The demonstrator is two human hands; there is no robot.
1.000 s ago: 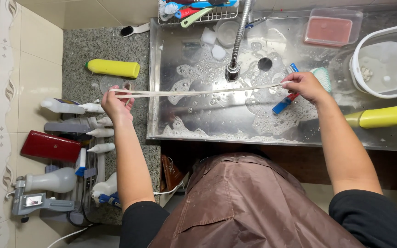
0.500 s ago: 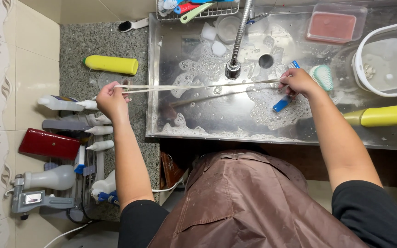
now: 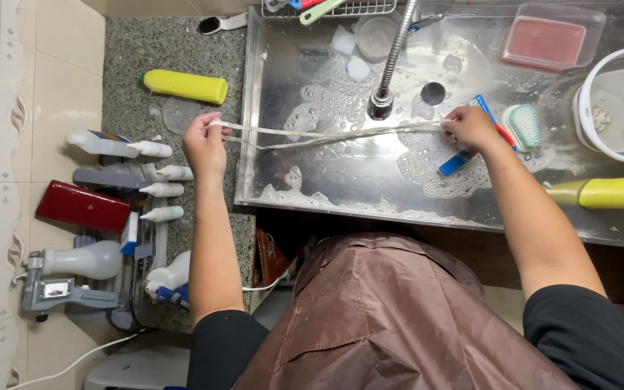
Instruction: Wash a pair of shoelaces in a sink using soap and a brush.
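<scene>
A long pale lace or cord [image 3: 326, 135] stretches across the soapy steel sink [image 3: 341, 195], doubled into two strands that sag slightly in the middle. My left hand [image 3: 204, 144] pinches its left end over the granite counter edge. My right hand [image 3: 471, 126] grips the other end over the sink, just left of a blue and red toothbrush [image 3: 464, 155] and a teal-bristled scrub brush [image 3: 523, 126]. The faucet [image 3: 388, 72] rises behind the middle of the cord.
A yellow bottle [image 3: 185, 85] lies on the granite counter; another yellow bottle [image 3: 615, 193] lies at the sink's right. A white bucket [image 3: 619, 108], a pink-filled clear box [image 3: 550, 40], several white nozzle bottles [image 3: 157, 191] and a red case [image 3: 81, 207] surround the work area.
Both hands kept the cord taut and shifted slightly; the strands have spread and sag a little more over the sink.
</scene>
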